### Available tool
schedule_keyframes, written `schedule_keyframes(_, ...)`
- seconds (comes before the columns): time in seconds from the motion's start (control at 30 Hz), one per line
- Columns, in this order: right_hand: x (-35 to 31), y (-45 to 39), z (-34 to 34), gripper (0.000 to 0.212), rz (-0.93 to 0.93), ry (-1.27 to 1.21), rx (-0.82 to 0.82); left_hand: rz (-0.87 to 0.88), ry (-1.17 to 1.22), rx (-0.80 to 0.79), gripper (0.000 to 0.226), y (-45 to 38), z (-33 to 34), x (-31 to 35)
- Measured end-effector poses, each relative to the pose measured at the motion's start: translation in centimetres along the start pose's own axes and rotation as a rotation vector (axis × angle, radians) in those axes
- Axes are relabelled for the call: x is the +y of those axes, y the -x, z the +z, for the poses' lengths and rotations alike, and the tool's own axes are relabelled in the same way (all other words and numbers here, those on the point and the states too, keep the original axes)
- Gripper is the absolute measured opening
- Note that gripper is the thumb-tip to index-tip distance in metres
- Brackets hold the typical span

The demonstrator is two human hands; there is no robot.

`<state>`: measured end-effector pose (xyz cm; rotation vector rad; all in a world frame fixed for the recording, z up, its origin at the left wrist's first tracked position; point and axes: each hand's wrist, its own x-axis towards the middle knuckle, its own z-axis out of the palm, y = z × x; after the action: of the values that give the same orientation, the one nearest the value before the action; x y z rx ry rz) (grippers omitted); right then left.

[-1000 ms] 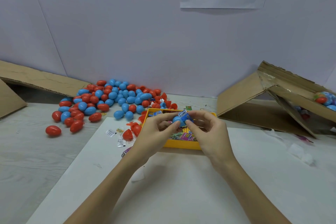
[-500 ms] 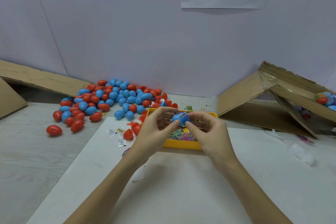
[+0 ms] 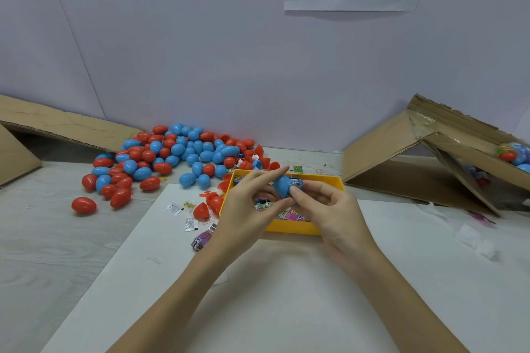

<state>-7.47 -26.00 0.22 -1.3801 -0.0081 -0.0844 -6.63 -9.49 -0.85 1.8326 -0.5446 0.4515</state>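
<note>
A blue plastic egg (image 3: pixel 282 185) with a small printed packet sticking out of its right side is held above the yellow tray (image 3: pixel 289 226). My left hand (image 3: pixel 249 209) pinches the egg between thumb and forefinger from the left. My right hand (image 3: pixel 329 209) grips it from the right with its fingertips on the packet end. The tray holds several colourful small packets, mostly hidden behind my hands.
A pile of red and blue eggs (image 3: pixel 172 155) lies at the back left, with loose red halves (image 3: pixel 202 210) and small packets beside the tray. Cardboard flaps (image 3: pixel 57 126) at the left, a tipped cardboard box (image 3: pixel 430 163) with more eggs at the right. A white sheet (image 3: pixel 258 295) covers the near table.
The egg has turned in my fingers, so more of its blue shell faces me and the packet now sits at its right. My left forefinger has stretched out over it.
</note>
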Motion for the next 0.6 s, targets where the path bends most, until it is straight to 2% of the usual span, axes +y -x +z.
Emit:
schedule_keyframes(0.13,-0.6,0.3,0.2,0.023,0.21,-0.287,-0.105,0.105,-0.152,-0.013,0.06,-0.2,-0.6,-0.1)
schedule_keyframes(0.23,-1.0,0.1,0.3,0.029,0.31,-0.4,-0.129,0.16,-0.218,-0.036,0.064,-0.2,-0.8,0.0)
schedule_keyframes(0.4,-1.1,0.0,0.2,0.022,0.358,-0.459,-0.14,0.129,-0.125,-0.019,0.059,-0.2,-0.9,0.2)
schedule_keyframes(0.6,-1.2,0.1,0.1,0.023,0.377,-0.495,-0.14,0.083,-0.061,-0.049,0.049,-0.1,-1.1,0.3)
